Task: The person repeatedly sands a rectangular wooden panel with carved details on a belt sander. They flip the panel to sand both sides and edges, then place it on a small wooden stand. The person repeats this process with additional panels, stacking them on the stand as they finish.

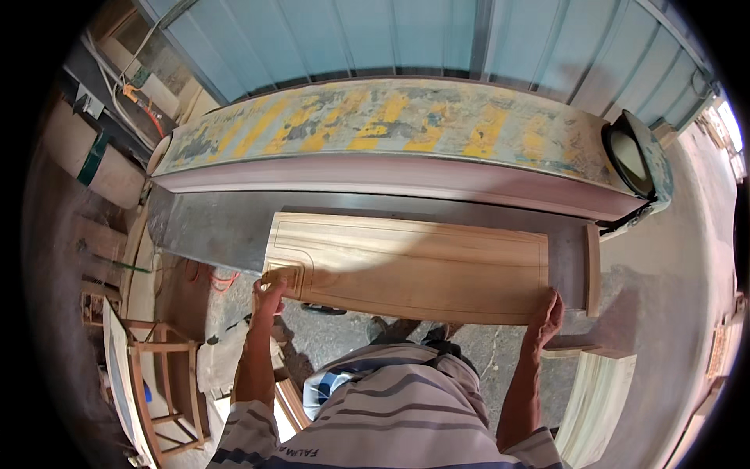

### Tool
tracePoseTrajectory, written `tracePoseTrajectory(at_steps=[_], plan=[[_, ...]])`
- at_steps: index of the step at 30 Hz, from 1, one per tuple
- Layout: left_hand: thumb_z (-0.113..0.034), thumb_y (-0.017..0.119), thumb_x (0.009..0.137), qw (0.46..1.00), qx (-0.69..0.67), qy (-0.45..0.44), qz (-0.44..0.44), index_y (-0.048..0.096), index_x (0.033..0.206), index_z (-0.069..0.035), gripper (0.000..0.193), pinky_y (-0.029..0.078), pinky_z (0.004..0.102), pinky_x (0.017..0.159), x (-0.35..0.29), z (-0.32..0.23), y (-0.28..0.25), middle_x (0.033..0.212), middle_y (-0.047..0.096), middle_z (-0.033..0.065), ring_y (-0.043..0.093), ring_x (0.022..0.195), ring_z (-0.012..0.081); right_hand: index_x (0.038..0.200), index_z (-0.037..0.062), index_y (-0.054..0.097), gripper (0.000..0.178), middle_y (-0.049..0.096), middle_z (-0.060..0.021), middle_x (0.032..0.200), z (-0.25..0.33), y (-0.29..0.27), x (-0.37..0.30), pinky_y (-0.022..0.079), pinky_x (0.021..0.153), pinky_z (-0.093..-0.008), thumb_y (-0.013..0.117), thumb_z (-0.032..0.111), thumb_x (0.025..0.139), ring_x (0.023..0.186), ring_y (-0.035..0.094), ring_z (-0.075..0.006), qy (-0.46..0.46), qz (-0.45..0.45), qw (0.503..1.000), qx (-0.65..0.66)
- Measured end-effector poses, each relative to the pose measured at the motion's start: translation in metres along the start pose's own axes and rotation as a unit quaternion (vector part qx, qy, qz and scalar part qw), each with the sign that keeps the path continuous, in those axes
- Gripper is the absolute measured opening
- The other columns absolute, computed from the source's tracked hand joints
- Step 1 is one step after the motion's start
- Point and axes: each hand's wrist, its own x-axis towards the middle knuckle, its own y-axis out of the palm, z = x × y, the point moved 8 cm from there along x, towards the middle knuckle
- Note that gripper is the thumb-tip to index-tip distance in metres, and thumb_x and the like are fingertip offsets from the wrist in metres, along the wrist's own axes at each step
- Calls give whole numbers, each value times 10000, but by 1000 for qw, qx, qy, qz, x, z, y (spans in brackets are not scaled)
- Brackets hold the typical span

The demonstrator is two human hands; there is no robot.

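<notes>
A long pale wooden panel [414, 270] lies level over the grey metal table [207, 223] of a belt sanding machine, its near edge jutting out toward me. It has a thin routed outline and a raised corner motif at its left end. My left hand [270, 291] is closed around the near left corner. At the near right corner my right hand [550, 316] grips the panel, fingers partly hidden. A narrow gap separates the panel's far edge from the pinkish sanding belt [406, 176].
A worn yellow-striped cover [383, 125] tops the machine, with a roller [627, 160] at its right end. One wooden strip [593, 270] borders the table's right edge. Stacked boards [598, 402] stand at near right, a wooden frame [166, 391] at near left. Blue metal wall [351, 39] behind.
</notes>
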Motion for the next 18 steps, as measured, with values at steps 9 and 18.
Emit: tracePoseTrajectory(at_steps=[9, 18], plan=[[-330, 757, 696, 997, -29, 36, 54, 272, 1273, -104, 787, 364, 246, 344, 26, -34, 18, 626, 489, 28, 447, 411, 114, 1053, -23, 593, 439, 608, -57, 963, 9, 34, 30, 413, 820, -275, 553, 385, 896, 894, 525, -138, 13, -30, 999, -14], [-372, 757, 695, 999, -6, 39, 21, 283, 1266, -145, 777, 305, 217, 326, 42, -55, 36, 604, 468, 18, 405, 390, 92, 984, -8, 621, 361, 618, -23, 898, -8, 47, 48, 437, 737, -253, 581, 339, 891, 813, 532, -100, 56, -99, 993, 25]])
